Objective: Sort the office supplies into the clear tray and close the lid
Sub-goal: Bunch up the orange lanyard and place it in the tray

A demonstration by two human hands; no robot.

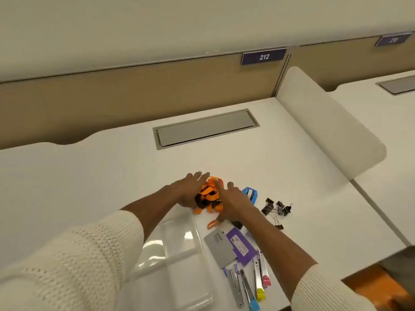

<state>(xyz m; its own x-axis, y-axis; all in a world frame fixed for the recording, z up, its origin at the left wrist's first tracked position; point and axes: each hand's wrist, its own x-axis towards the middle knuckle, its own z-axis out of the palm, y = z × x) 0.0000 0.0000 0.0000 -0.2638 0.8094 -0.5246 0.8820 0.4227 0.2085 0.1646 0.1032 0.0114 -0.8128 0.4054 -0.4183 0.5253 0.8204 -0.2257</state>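
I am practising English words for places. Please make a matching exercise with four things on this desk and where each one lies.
Things:
1. orange lanyard bundle
2. black binder clips
3. clear tray
4. grey card

Places:
A. right of the blue item, apart from both hands
B. partly under the left forearm
C. between the two hands
D. overlapping the purple card, right of the tray

Pairs: 1-C, 2-A, 3-B, 4-D
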